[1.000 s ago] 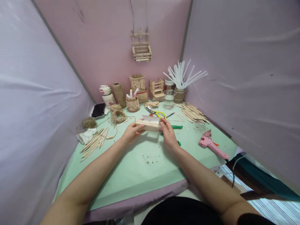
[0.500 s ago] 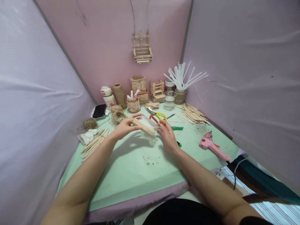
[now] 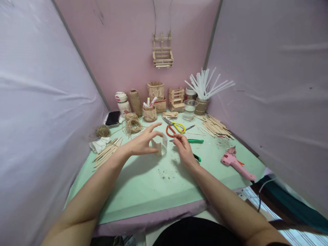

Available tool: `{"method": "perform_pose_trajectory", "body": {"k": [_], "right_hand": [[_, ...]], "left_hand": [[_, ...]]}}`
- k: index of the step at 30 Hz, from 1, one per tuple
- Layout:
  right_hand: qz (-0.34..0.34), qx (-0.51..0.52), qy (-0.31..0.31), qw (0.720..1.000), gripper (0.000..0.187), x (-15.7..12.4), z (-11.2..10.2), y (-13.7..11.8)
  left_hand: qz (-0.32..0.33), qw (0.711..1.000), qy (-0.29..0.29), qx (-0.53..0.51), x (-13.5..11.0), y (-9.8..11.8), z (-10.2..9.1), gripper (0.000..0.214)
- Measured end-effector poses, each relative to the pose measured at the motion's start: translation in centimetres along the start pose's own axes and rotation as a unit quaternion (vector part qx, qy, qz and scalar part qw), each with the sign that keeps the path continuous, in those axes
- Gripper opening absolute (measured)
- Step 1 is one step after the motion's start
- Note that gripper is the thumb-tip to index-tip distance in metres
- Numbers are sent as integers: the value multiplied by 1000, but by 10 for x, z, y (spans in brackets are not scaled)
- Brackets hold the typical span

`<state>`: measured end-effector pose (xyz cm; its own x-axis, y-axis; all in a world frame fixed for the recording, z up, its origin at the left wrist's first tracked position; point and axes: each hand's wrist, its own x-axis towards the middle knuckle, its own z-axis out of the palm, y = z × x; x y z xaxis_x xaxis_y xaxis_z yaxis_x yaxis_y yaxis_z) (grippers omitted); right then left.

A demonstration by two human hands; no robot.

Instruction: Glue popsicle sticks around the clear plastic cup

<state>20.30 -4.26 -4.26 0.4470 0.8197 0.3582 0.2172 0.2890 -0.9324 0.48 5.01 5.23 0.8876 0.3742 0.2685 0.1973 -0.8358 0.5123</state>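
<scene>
A clear plastic cup with wooden sticks glued to its side stands upright on the mint-green tabletop. My left hand grips it from the left, with the index finger lifted over its top. My right hand rests on the table just right of the cup, a small gap away. Its fingers are loosely bent and hold nothing. Green-handled pliers lie by its fingertips.
Red-and-yellow scissors lie behind the cup, and a pink glue gun lies at the right. Loose sticks and twine are at the left, another stick pile at the right. Jars, a phone and white straws line the back wall.
The cup was held level between both hands. My left hand turned it upright and set it down on the table, and my right hand let go of its end.
</scene>
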Motion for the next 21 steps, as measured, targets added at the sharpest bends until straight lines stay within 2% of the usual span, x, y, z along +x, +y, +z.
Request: {"method": "perform_pose_trajectory", "body": {"k": [3,5,7,9,12,17,19,21], "right_hand": [[51,43,-26,997,36,-1,-1,-4],[58,51,-59,995,33,-2,-2,-3],[69,49,-101,991,37,-3,-1,0],[84,37,-132,987,46,-5,1,5],[84,9,-170,982,54,-8,4,11],[17,-55,-199,978,48,-12,5,12],[-5,-93,-185,978,46,-14,4,8],[-63,-135,-147,978,45,-16,3,2]], "left_hand": [[-27,993,112,-38,-9,-3,9,100],[-84,976,180,-89,-18,-8,27,120],[-159,955,203,-149,-27,-14,51,132],[-224,934,193,-198,-32,-18,73,136],[-252,922,184,-230,-31,-20,92,135],[-238,940,159,-184,-27,-21,90,119],[-234,949,139,-159,-28,-23,87,106],[-235,951,132,-149,-30,-25,86,96]]}}
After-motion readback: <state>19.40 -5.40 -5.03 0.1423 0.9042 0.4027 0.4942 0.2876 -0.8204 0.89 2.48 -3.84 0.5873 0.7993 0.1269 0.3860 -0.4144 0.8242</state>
